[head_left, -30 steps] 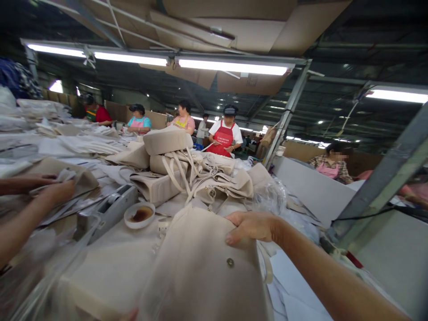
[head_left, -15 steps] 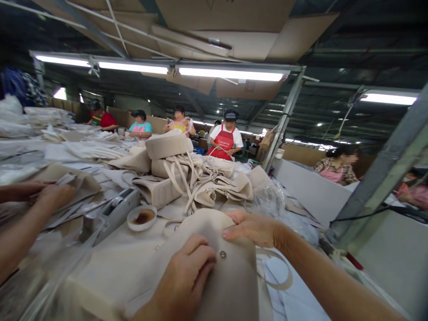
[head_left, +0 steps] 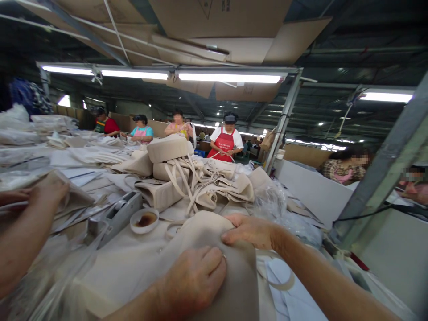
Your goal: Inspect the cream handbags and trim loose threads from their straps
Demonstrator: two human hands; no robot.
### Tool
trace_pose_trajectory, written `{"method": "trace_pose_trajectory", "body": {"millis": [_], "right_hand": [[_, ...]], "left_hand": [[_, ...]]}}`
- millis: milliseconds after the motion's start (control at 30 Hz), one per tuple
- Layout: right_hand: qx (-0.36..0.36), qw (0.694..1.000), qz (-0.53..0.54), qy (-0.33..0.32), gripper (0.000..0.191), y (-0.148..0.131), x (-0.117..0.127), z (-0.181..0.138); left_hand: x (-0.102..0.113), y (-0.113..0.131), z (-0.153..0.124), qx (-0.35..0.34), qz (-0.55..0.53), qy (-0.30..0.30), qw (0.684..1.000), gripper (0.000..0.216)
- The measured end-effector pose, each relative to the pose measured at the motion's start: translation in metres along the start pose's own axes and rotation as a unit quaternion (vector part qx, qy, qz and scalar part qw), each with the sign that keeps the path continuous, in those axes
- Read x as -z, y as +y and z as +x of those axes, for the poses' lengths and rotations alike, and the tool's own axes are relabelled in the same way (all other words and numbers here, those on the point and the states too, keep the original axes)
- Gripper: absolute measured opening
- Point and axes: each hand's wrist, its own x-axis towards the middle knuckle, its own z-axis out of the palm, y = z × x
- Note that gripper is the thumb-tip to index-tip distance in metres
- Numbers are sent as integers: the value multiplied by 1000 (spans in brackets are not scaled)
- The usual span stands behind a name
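Right hand (head_left: 249,230) pinches beige bag (head_left: 240,273) by top edge. Left hand (head_left: 197,280) curled against its near face, at metal stud (head_left: 224,256); I can't tell whether it grips. Bag low centre in my feed, right of white bowl (head_left: 144,230).

The held bag (head_left: 240,276) is plain beige. The bowl (head_left: 144,229) is white, its liquid (head_left: 147,218) brown. One apron (head_left: 224,143) is red

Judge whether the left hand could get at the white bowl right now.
Probably yes: the left hand is on the beige bag, and nothing tall appears to stand between it and the white bowl.
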Motion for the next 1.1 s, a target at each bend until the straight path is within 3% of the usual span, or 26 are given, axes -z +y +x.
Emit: {"method": "trace_pose_trajectory", "body": {"millis": [100, 167, 300, 333, 433, 567, 833, 933, 1100], "right_hand": [[0, 1000, 0, -1, 28, 1, -2, 1], [0, 1000, 21, -18, 29, 2, -3, 3], [-3, 998, 43, -41, 35, 3, -1, 6], [-5, 998, 47, -44, 36, 4, 0, 6], [-7, 997, 62, -45, 38, 6, 2, 6], [-18, 997, 63, -42, 38, 3, 0, 6], [-19, 999, 36, -23, 37, 2, 0, 4], [-16, 999, 26, -14, 34, 5, 0, 3], [-9, 999, 37, -17, 34, 4, -5, 6]], "left_hand": [[-5, -9, 6, -24, 1, 6, 1000, 43], [-4, -19, 12, -6, 10, 19, 1000, 40], [15, -40, 24, 150, -74, 60, 984, 26], [21, -42, 24, 162, -106, 53, 980, 23], [31, -37, 16, 84, -128, 8, 988, 25], [19, -20, -1, -8, -58, -4, 998, 28], [8, -11, -3, -51, -10, 21, 998, 35], [6, -10, -1, -61, -8, 6, 998, 42], [5, -28, 13, -50, -1, 16, 999, 35]]}}
